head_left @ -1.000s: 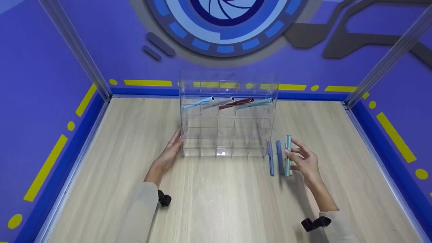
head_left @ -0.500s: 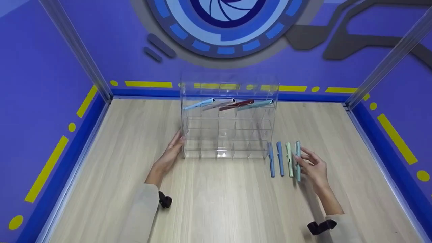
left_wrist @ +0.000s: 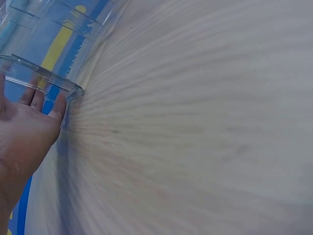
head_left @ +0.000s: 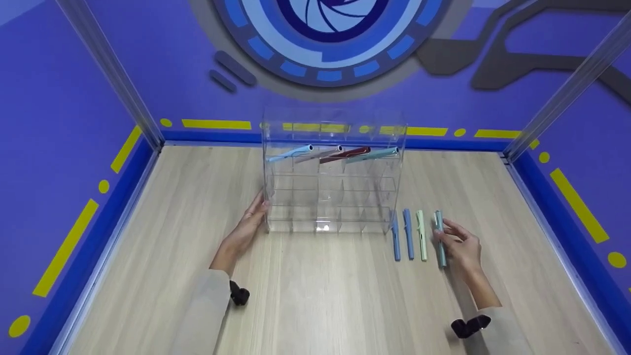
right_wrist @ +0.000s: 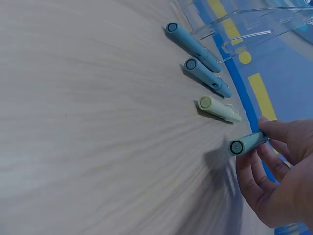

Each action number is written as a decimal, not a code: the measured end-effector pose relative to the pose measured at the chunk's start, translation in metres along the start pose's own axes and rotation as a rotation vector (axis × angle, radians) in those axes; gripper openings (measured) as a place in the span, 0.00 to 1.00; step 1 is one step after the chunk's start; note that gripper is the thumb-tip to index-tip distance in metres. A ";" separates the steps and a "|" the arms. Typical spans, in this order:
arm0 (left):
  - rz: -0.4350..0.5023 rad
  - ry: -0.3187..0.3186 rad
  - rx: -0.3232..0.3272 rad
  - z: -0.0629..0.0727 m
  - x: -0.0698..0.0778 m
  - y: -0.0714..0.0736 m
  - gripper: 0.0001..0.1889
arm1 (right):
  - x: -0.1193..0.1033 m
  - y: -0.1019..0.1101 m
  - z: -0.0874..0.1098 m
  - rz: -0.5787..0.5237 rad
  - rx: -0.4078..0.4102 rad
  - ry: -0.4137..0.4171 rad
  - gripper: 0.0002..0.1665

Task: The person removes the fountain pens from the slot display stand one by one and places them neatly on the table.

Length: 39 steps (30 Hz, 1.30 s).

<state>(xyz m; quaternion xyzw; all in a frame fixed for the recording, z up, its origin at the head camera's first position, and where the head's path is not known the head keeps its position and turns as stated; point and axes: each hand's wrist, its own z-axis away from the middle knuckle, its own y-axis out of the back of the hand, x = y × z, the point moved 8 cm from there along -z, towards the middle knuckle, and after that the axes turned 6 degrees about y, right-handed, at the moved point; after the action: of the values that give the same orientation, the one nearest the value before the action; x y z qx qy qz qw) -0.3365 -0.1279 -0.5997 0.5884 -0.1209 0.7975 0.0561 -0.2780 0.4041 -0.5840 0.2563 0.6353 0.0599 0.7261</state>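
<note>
My right hand pinches a teal pen between thumb and fingers. In the right wrist view the pen's round end faces the camera, and a shadow falls on the table under the hand. To its left lie a pale green pen and two blue pens, one beside the other. My left hand touches the left side of a clear acrylic pen rack, its fingers extended along the side panel. Light blue, greyish-purple, dark red and teal pens rest slanted in an upper tier.
The rack stands on a wood-grain table, its lower tiers split by clear dividers. Blue printed panels close off the back and both sides, with metal posts at the corners. The leftmost blue pen lies right by the rack's lower right corner.
My right hand has moved right and slightly nearer with the teal pen, from over the pale green pen to the right of it. My left hand stays at the rack.
</note>
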 end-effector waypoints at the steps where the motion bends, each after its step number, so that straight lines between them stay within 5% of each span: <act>1: -0.003 0.001 0.002 0.000 0.000 0.000 0.40 | 0.000 -0.001 0.000 0.010 -0.001 0.013 0.31; 9: -0.016 0.031 0.011 -0.001 -0.004 0.002 0.39 | -0.003 -0.012 0.000 0.113 -0.008 0.125 0.26; 17: -0.003 0.044 0.025 -0.002 -0.004 0.003 0.40 | -0.019 -0.013 -0.007 0.306 0.068 0.273 0.21; 29: -0.015 0.028 0.024 0.001 -0.005 0.001 0.40 | -0.028 -0.007 -0.007 0.468 0.154 0.301 0.19; 39: -0.023 0.011 0.014 0.000 -0.003 0.002 0.37 | -0.023 -0.013 -0.008 0.457 0.130 0.283 0.21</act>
<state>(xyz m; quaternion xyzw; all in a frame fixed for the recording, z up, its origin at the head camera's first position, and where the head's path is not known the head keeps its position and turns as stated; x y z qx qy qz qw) -0.3361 -0.1297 -0.6034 0.5857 -0.1081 0.8009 0.0619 -0.2928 0.3862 -0.5698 0.4282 0.6586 0.2163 0.5798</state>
